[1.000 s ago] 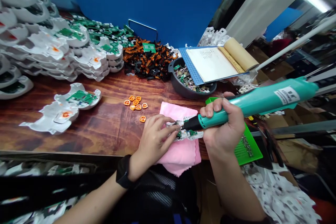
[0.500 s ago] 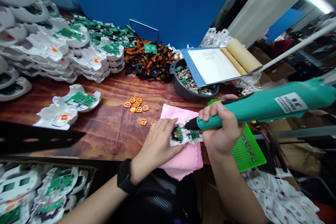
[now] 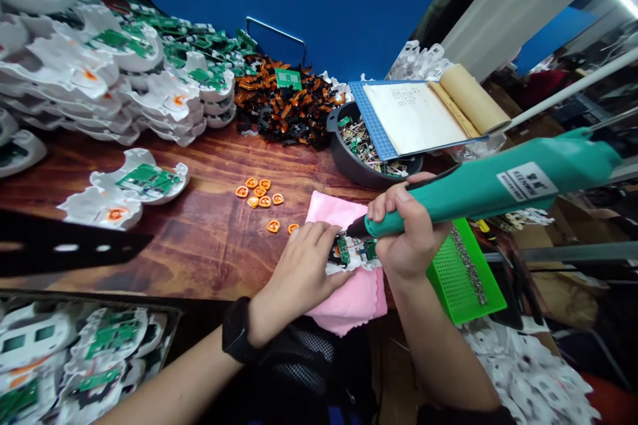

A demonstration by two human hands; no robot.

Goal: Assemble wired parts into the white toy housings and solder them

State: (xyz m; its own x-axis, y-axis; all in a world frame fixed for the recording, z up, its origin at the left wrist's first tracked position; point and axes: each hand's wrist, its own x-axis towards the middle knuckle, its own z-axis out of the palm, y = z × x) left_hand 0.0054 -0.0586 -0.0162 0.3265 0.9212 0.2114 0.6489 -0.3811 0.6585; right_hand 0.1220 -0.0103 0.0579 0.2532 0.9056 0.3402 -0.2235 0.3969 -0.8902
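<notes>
right hand (image 3: 411,232) grips green driver (image 3: 463,192), tip at white shell (image 3: 355,257) | left hand (image 3: 304,265) clasps shell | green boards (image 3: 343,250) in; driving looks unfinished

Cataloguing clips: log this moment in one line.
left hand: holding white shell | right hand: gripping teal tool, nose near shell | beneath shell: pink cloth | nearby: orange pieces

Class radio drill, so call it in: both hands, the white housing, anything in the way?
Left hand gripping white housing over pink cloth. Right hand gripping green tool, black nose at housing. Left hand hides housing's left end.
</notes>
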